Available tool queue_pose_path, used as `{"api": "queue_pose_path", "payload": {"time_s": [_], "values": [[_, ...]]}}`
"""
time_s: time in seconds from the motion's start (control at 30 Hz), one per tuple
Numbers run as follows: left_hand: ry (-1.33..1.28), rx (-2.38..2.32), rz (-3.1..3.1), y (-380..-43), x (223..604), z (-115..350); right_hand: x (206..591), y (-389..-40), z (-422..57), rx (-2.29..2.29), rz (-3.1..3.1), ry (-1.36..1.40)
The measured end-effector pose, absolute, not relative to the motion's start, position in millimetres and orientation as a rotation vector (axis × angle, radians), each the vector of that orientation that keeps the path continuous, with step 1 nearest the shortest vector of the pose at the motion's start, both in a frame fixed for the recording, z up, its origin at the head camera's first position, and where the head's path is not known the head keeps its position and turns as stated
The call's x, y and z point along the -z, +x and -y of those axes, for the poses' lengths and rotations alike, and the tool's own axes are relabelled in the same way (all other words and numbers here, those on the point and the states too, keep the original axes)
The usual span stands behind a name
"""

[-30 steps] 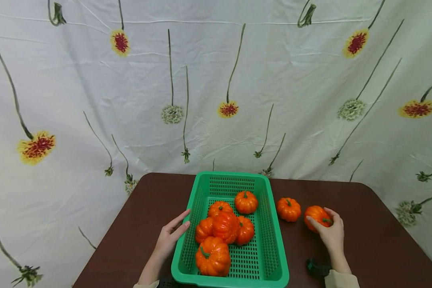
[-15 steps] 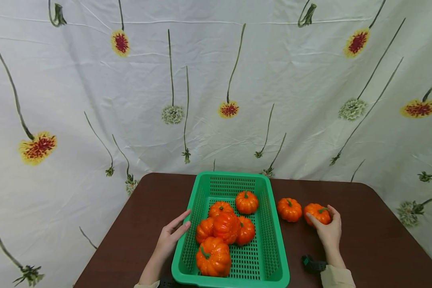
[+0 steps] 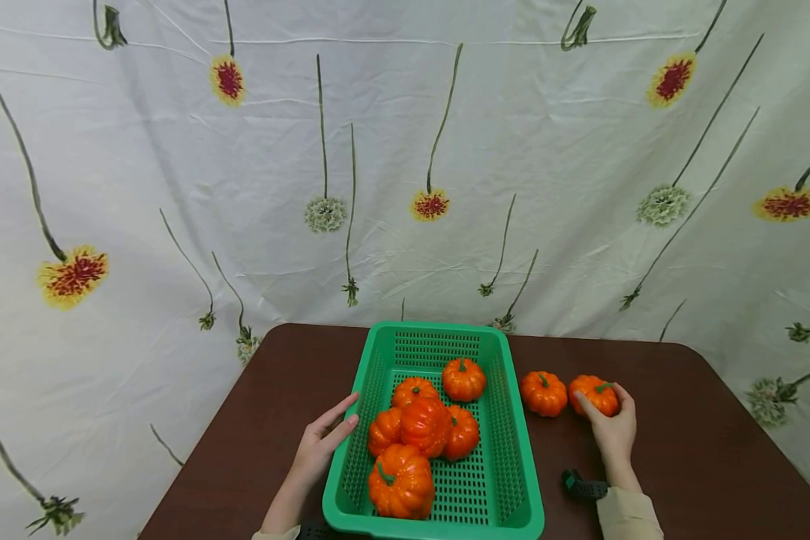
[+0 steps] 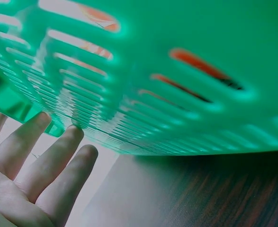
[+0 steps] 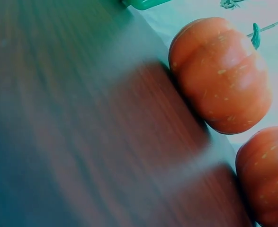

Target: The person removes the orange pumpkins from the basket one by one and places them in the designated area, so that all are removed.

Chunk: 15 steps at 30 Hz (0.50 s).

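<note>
My right hand (image 3: 616,435) holds a small orange pumpkin (image 3: 595,395) on the table, thumb on its near left side and fingers on its right. Just left of it sits another pumpkin (image 3: 544,394), upright with a green stem. In the right wrist view the held pumpkin (image 5: 266,177) is cut off by the frame, and only a fingertip shows at the edge. My left hand (image 3: 316,448) is at the left side of a green plastic basket (image 3: 439,527). Seen from the left wrist, its fingers (image 4: 58,161) are extended beside the slotted wall (image 4: 129,113).
Several orange pumpkins lie inside the basket, among them a big one (image 3: 401,481) near the front and one (image 3: 463,379) towards the back right. The dark brown table (image 3: 688,420) ends at a white flower-printed cloth (image 3: 391,247) hanging behind.
My right hand has moved the held pumpkin slightly left and away from me, closer to the other pumpkin on the table. The left hand and basket have stayed put.
</note>
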<state>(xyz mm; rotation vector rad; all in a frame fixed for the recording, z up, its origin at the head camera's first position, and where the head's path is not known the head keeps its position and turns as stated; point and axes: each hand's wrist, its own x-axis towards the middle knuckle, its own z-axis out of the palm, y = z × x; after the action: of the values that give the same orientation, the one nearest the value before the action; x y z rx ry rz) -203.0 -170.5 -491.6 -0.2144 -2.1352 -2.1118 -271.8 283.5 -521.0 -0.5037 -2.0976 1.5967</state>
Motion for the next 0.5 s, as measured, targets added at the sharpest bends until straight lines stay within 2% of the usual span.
{"api": "queue_pose_path", "payload": {"time_s": [0.37, 0.5], "values": [[-0.221, 2.119, 2.139, -203, 493, 170, 522, -273, -285, -1.77, 1.932, -0.536], [-0.231, 2.122, 2.143, -203, 494, 170, 506, -253, -271, -1.855, 1.798, -0.461]]}}
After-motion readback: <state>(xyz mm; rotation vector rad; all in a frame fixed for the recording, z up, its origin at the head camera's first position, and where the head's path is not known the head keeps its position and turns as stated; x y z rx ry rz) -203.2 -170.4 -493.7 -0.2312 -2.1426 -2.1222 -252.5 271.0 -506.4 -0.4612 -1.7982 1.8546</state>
